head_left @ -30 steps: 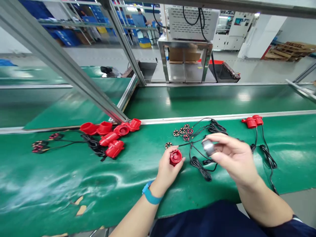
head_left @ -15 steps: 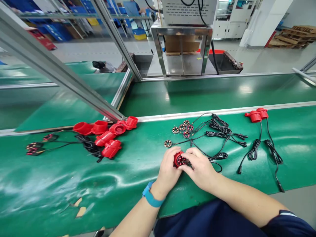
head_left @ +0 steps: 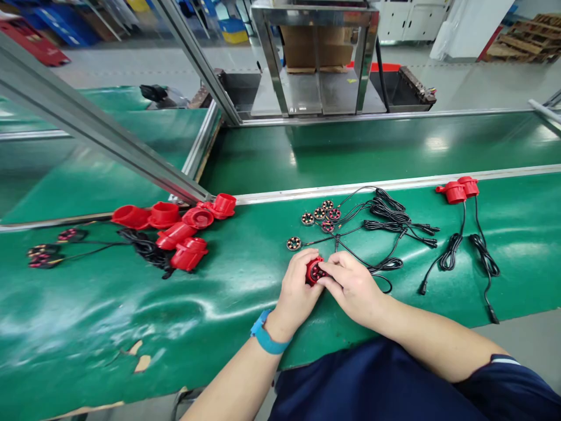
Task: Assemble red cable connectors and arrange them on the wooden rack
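Observation:
My left hand point(head_left: 298, 290) is closed around a red plastic housing point(head_left: 309, 271), its open side turned toward my right hand. A round disc point(head_left: 317, 271) with a ring of small dots sits at the housing's mouth. My right hand point(head_left: 356, 287) has thumb and forefinger pinched at the edge of this disc, covering part of it. How deep the disc sits is hidden. Just beyond my hands lie several similar discs with dotted faces point(head_left: 328, 226), wired to coiled black cables point(head_left: 388, 211).
To the left are several red housings point(head_left: 188, 254), a black cable bundle point(head_left: 149, 252) and more wired discs point(head_left: 44, 257). Two red housings with cables point(head_left: 454, 192) lie at the right. A metal frame post point(head_left: 109, 128) slants across the left side. The green mat point(head_left: 140, 363) is torn near the front.
The camera view has tilted down a little. My right thumb and fingertips have shifted slightly on the disc and cover more of its face; the left hand keeps its hold on the housing.

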The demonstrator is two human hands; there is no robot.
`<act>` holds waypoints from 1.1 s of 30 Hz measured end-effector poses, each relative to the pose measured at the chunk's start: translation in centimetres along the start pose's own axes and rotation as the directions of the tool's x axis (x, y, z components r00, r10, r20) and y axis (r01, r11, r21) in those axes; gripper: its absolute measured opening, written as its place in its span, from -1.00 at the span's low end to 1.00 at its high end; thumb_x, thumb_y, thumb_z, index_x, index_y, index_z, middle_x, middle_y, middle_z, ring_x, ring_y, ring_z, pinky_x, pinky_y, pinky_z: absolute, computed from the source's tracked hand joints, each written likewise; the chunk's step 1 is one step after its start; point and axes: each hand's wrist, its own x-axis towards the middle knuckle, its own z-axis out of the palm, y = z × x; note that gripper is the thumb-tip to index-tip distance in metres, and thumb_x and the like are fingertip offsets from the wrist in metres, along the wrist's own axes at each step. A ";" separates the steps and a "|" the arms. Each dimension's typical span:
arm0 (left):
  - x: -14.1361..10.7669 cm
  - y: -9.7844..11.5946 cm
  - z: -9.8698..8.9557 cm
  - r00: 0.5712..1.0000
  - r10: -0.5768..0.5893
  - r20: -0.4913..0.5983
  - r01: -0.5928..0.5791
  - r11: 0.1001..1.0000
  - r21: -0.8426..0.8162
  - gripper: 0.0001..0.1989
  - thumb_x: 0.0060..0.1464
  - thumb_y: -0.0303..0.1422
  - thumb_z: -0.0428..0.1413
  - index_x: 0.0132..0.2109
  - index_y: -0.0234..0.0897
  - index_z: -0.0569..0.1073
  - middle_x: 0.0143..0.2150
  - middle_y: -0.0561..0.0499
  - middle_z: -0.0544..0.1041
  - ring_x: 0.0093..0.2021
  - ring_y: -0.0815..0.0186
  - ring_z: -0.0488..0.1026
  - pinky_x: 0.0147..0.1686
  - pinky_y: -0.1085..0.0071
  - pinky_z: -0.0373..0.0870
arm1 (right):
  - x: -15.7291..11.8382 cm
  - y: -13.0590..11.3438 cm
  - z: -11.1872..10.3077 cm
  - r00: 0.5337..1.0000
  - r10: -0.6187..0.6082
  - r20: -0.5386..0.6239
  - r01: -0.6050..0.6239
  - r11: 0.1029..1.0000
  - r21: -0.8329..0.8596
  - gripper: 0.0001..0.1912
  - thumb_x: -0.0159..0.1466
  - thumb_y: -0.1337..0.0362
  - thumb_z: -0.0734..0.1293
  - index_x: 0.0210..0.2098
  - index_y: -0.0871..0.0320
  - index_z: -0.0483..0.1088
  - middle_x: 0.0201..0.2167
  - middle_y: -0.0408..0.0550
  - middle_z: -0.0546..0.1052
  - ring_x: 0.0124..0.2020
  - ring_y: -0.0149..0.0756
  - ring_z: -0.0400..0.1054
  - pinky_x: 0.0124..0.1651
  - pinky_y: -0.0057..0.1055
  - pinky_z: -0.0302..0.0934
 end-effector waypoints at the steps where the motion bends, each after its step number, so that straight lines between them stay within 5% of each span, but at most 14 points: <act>1: 0.0 0.0 0.0 1.000 0.008 0.012 -0.008 1.000 0.004 -0.58 0.20 -0.49 0.19 0.18 -0.23 0.35 0.12 -0.20 0.49 0.16 0.10 0.47 0.18 0.04 0.50 | -0.1 0.0 0.1 1.000 0.008 0.009 -0.008 1.000 -0.028 -0.82 0.45 0.34 0.28 -0.04 0.18 0.50 -0.23 0.02 0.44 -0.24 -0.23 0.40 -0.18 -0.29 0.46; 12: 0.3 0.8 -0.1 0.995 0.009 0.098 -0.011 1.000 0.022 -0.60 0.20 -0.47 0.19 0.17 -0.21 0.39 0.10 -0.17 0.52 0.12 0.10 0.50 0.14 0.08 0.53 | -0.5 -0.4 0.1 0.990 0.138 -0.015 -0.138 0.989 -0.051 -0.83 0.45 0.32 0.30 -0.07 0.16 0.54 -0.27 -0.01 0.46 -0.26 -0.26 0.41 -0.14 -0.31 0.45; 15: 0.2 1.1 0.1 0.999 0.008 0.052 -0.010 0.999 0.047 -0.62 0.20 -0.46 0.19 0.15 -0.22 0.39 0.05 -0.17 0.52 0.08 0.11 0.51 0.10 0.11 0.55 | -0.6 -0.6 0.0 0.987 0.159 -0.021 -0.160 0.984 -0.076 -0.84 0.45 0.31 0.30 -0.06 0.17 0.52 -0.27 0.00 0.47 -0.28 -0.26 0.41 -0.14 -0.30 0.46; 26: 0.1 0.6 0.3 0.999 0.030 0.011 -0.031 0.997 0.071 -0.64 0.21 -0.44 0.19 0.14 -0.24 0.40 0.06 -0.18 0.52 0.09 0.11 0.51 0.09 0.12 0.55 | -0.3 -0.3 0.2 0.999 0.021 0.048 -0.022 0.999 0.028 -0.80 0.46 0.39 0.25 -0.01 0.23 0.48 -0.19 0.08 0.50 -0.18 -0.20 0.43 -0.06 -0.25 0.46; 33: 0.1 1.0 0.3 0.998 0.034 -0.055 -0.028 0.993 0.118 -0.64 0.20 -0.43 0.22 0.12 -0.25 0.39 0.04 -0.17 0.50 0.09 0.11 0.48 0.10 0.12 0.53 | -0.5 -0.6 -0.6 0.998 0.049 -0.029 -0.051 0.996 -0.068 -0.82 0.46 0.32 0.27 -0.10 0.22 0.51 -0.22 0.07 0.49 -0.22 -0.21 0.42 -0.13 -0.27 0.42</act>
